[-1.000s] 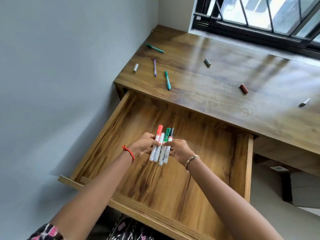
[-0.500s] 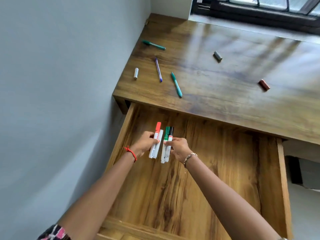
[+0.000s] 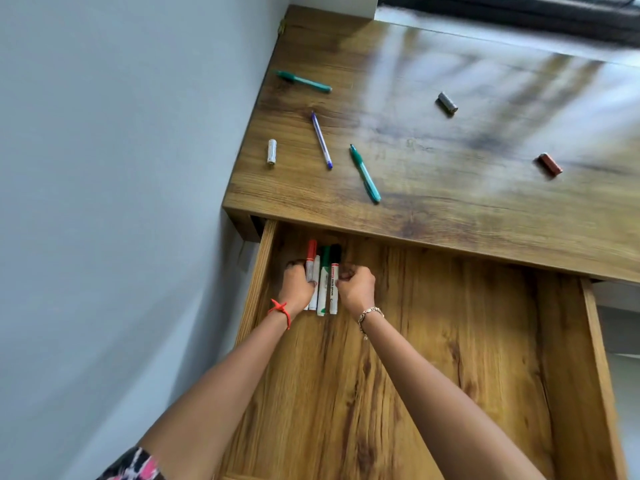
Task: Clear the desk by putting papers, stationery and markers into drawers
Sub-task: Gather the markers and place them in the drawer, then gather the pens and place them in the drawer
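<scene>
Several whiteboard markers (image 3: 323, 278) with red, green and black caps lie side by side at the far left of the open wooden drawer (image 3: 433, 358), caps tucked under the desk edge. My left hand (image 3: 298, 284) grips the bundle from the left and my right hand (image 3: 356, 287) presses it from the right. On the desk (image 3: 450, 188) lie two green pens (image 3: 304, 81) (image 3: 365, 174), a purple pen (image 3: 321, 140), a white cap (image 3: 272, 151), a grey cap (image 3: 446, 103) and a brown cap (image 3: 549, 164).
A grey wall (image 3: 121, 202) runs along the left side of desk and drawer. A dark window frame (image 3: 519, 12) sits behind the desk. The drawer's right rail (image 3: 602, 375) borders the open floor of the drawer.
Both hands carried the marker bundle down and toward the drawer's far left corner; the markers now rest on the drawer floor. The camera tilted lower and closer.
</scene>
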